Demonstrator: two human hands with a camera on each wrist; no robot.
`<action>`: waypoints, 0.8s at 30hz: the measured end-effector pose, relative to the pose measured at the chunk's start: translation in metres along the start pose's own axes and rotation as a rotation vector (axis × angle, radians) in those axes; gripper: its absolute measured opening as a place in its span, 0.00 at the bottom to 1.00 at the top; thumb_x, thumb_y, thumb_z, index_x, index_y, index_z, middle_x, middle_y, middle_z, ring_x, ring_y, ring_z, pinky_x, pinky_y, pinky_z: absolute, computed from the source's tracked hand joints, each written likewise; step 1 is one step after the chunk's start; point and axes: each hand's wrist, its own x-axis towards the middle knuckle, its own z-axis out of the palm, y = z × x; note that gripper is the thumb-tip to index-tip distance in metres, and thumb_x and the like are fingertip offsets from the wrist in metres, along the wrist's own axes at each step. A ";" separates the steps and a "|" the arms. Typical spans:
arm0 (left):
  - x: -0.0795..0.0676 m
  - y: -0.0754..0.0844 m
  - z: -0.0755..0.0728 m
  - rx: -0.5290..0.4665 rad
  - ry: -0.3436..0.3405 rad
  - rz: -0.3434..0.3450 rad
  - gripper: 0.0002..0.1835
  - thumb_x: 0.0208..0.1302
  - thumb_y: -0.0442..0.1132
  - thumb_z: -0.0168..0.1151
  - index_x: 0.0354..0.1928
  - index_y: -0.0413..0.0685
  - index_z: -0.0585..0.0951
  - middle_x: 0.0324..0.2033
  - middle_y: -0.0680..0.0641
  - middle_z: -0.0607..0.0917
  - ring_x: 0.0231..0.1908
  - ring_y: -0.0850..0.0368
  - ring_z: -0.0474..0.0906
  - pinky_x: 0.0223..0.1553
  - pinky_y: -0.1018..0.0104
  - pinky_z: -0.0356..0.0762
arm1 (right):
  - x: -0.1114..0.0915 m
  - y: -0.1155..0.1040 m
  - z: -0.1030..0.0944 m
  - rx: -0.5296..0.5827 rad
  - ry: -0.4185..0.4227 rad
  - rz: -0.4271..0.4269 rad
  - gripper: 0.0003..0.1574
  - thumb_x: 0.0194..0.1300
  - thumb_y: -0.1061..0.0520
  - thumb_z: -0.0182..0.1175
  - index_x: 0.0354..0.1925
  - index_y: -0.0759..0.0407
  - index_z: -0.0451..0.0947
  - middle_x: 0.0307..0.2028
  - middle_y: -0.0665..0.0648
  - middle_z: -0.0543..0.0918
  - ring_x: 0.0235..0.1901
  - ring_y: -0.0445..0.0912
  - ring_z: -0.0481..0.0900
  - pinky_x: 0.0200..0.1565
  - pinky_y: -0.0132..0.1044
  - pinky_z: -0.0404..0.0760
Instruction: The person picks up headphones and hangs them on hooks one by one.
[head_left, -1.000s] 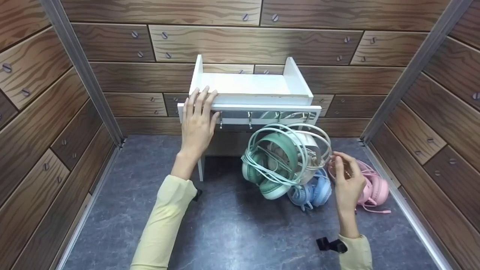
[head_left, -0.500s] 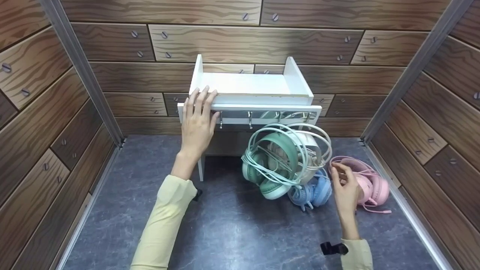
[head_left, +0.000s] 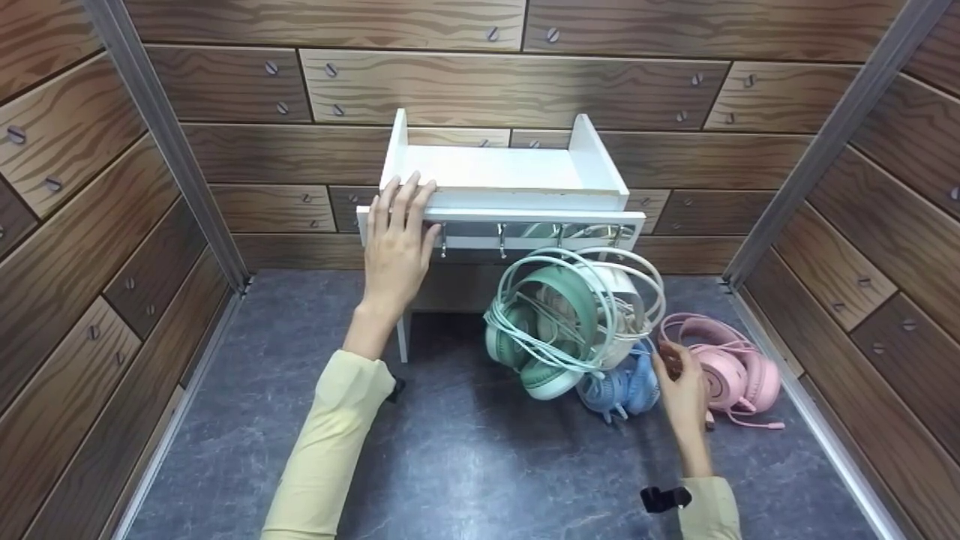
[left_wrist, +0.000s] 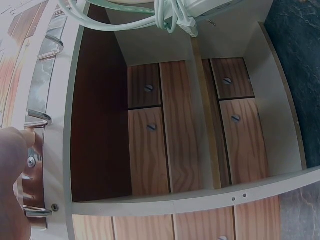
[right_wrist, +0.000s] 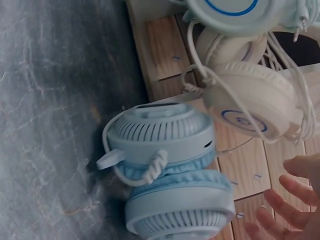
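My left hand (head_left: 396, 251) rests on the left end of the hook rail (head_left: 465, 216) of a small white shelf (head_left: 495, 169), fingers extended over its top edge. Green headphones (head_left: 571, 292) with coiled cable hang at the rail's right half. Cream headphones (right_wrist: 250, 100) hang beside them, partly hidden behind the green pair in the head view. Blue headphones (right_wrist: 160, 132) lie on the floor below. My right hand (head_left: 684, 386) hovers between the blue pair and pink headphones (head_left: 726, 379). In the right wrist view its fingers are spread and hold nothing.
Several metal hooks (head_left: 502, 240) line the rail; those on the left carry nothing. Wood-patterned walls (head_left: 480, 82) stand behind and at both sides. The shelf stands on a dark marbled floor (head_left: 480, 465), near the back wall.
My right hand has moved down and slightly left, away from the hanging cables to beside the blue headphones, uncovering more of the pink pair. The left hand has stayed on the rail.
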 end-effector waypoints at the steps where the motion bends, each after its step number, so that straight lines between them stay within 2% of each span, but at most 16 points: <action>1: 0.000 0.000 0.000 0.002 -0.002 0.000 0.30 0.76 0.48 0.54 0.76 0.57 0.63 0.76 0.49 0.61 0.77 0.48 0.48 0.78 0.51 0.41 | 0.000 0.002 0.000 -0.015 -0.011 0.002 0.17 0.66 0.63 0.65 0.53 0.68 0.81 0.48 0.67 0.85 0.45 0.59 0.83 0.47 0.29 0.74; 4: 0.000 0.000 -0.001 0.011 -0.007 0.001 0.30 0.77 0.49 0.53 0.76 0.57 0.62 0.76 0.49 0.61 0.78 0.48 0.48 0.78 0.50 0.41 | -0.001 0.006 0.002 -0.042 -0.050 0.004 0.19 0.66 0.62 0.66 0.54 0.69 0.80 0.49 0.69 0.84 0.49 0.64 0.81 0.52 0.45 0.74; 8: 0.000 0.000 0.000 0.014 -0.002 0.001 0.30 0.76 0.49 0.54 0.76 0.57 0.62 0.76 0.49 0.61 0.77 0.48 0.48 0.78 0.50 0.42 | -0.002 0.012 0.005 -0.081 -0.104 0.029 0.22 0.65 0.60 0.68 0.55 0.68 0.79 0.51 0.71 0.83 0.53 0.66 0.79 0.56 0.56 0.72; 14: 0.000 0.001 0.000 0.013 0.008 0.006 0.30 0.75 0.47 0.56 0.76 0.57 0.63 0.76 0.49 0.62 0.77 0.48 0.49 0.77 0.49 0.45 | -0.006 0.019 0.009 -0.154 -0.201 0.109 0.27 0.64 0.58 0.68 0.59 0.65 0.76 0.54 0.71 0.80 0.56 0.65 0.76 0.55 0.60 0.70; 24: 0.000 0.001 0.000 0.010 -0.003 -0.004 0.30 0.76 0.48 0.55 0.76 0.57 0.63 0.76 0.49 0.61 0.77 0.48 0.49 0.78 0.50 0.43 | -0.005 0.023 0.010 -0.178 -0.280 0.153 0.30 0.66 0.56 0.65 0.62 0.67 0.73 0.59 0.76 0.74 0.63 0.68 0.69 0.61 0.63 0.66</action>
